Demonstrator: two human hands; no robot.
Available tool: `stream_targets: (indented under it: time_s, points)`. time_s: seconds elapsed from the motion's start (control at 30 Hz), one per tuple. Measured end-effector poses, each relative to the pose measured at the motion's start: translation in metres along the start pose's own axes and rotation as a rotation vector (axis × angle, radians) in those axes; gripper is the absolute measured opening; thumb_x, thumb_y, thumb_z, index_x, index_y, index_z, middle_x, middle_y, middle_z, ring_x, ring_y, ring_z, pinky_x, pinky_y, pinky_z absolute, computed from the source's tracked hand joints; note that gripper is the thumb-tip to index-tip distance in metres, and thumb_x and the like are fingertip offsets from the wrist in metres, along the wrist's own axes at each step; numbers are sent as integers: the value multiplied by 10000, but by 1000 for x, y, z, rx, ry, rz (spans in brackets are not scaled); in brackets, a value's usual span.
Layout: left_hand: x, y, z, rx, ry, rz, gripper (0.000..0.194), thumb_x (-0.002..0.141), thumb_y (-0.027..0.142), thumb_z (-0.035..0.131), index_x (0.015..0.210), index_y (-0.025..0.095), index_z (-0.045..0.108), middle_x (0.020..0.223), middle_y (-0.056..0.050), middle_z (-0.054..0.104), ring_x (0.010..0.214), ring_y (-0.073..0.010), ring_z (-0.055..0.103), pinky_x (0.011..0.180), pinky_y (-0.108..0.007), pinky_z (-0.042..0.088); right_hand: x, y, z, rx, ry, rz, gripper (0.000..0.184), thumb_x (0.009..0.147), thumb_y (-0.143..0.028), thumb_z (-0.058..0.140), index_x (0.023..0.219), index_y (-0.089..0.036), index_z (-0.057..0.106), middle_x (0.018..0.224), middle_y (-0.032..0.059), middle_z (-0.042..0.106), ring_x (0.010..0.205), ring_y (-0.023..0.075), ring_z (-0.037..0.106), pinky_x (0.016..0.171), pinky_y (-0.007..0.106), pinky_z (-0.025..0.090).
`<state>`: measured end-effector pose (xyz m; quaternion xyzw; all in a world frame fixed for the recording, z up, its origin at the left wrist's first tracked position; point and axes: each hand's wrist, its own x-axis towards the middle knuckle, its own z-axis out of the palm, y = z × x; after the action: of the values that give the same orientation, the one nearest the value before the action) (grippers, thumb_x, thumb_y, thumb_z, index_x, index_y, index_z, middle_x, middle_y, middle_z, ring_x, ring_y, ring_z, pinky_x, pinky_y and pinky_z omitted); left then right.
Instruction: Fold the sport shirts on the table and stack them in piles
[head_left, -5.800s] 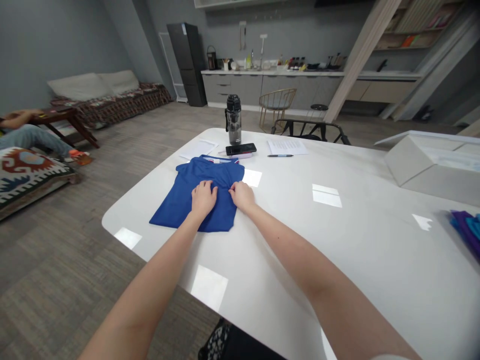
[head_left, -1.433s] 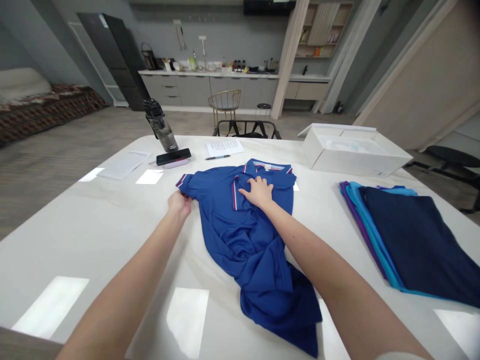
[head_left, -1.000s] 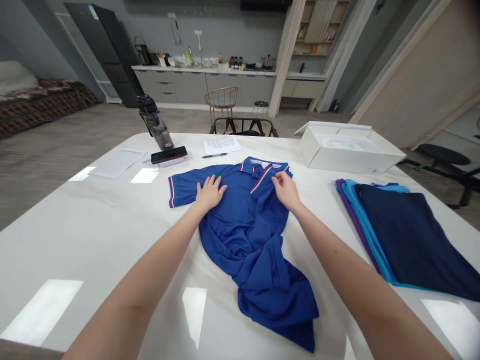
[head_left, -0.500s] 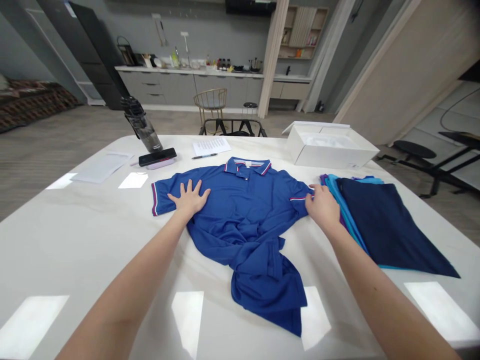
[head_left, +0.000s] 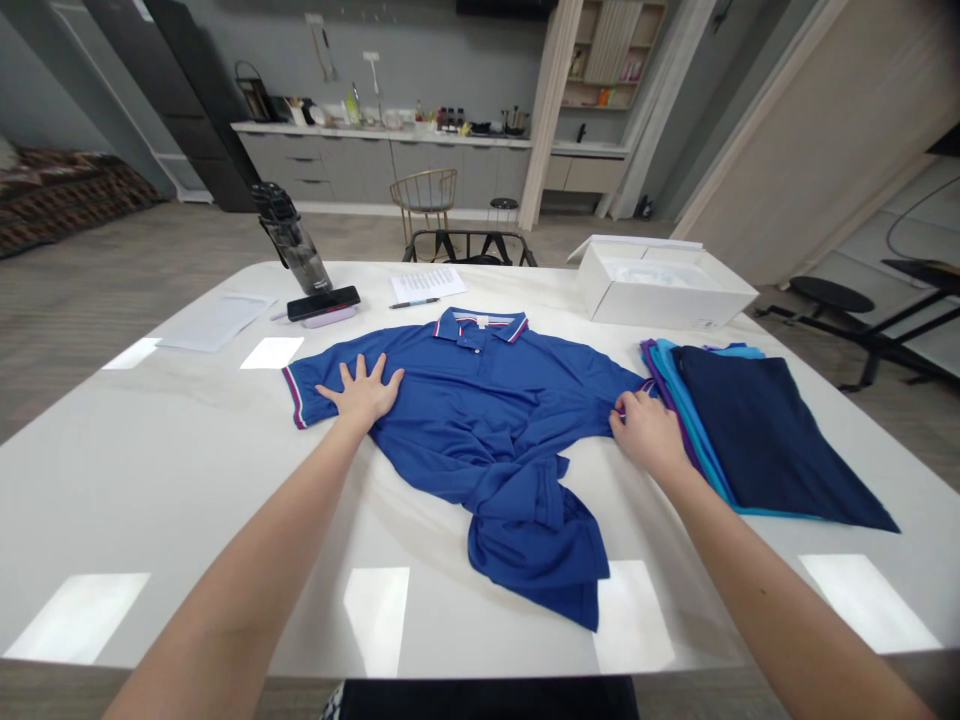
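A blue polo shirt (head_left: 480, 400) lies on the white table (head_left: 187, 480), its collar with red and white trim pointing away from me. The chest and sleeves are spread out, while the lower part is bunched and twisted toward the near side. My left hand (head_left: 365, 390) rests flat on the shirt beside the left sleeve, fingers spread. At the other sleeve, my right hand (head_left: 646, 428) is closed with its fingertips pinching the fabric near the cuff, which it partly hides.
Right of the shirt is a pile of folded clothes (head_left: 772, 430), dark navy on top. Behind it stands an open white box (head_left: 660, 290). A handheld vacuum (head_left: 296, 240), a phone (head_left: 324, 303), a pen (head_left: 415, 303) and papers (head_left: 217, 322) lie toward the back and left.
The right-hand sleeve has been pulled out straighter toward the clothes pile. The shirt's collar and left sleeve have shifted slightly left, with my left hand still flat on it.
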<state>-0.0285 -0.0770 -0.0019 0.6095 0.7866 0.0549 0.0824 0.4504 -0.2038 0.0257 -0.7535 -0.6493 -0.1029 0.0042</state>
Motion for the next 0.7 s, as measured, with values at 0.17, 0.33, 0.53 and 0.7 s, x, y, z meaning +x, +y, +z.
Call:
stream_targets:
  time_s: [0.17,0.33,0.53,0.7]
  points:
    - [-12,-3,-2,54,39,1,742,991,691,181,1638,347,299,1729,-92,204,1576,-454,141,1106,-872,58,-36,17,-17,-128,73,127,321,966,-231,444,1038,-106,730,1122,248,652,1076,392,592,828,498,483]
    - [-22,23,-1,132,135,371,670,1053,489,202,1628,171,333,1703,-154,265,1583,-322,220,1252,-662,140,0,-31,-20,151,86,-94,426,999,-240,400,1312,-132,669,1436,193,584,1291,322,548,1063,468,461]
    - [13,60,4,57,-85,439,679,1052,554,155,1622,245,355,1718,-84,248,1595,-308,192,1256,-656,130,92,-116,3,348,-264,7,696,1040,-632,219,1616,-271,369,1718,88,245,1559,374,216,1176,745,215]
    - [53,71,7,2,-151,427,663,1037,581,143,1618,338,351,1730,-5,207,1603,-289,165,1265,-640,113,137,-124,31,308,-270,-28,752,1007,-719,176,1646,-339,297,1729,80,206,1575,388,163,1152,811,81]
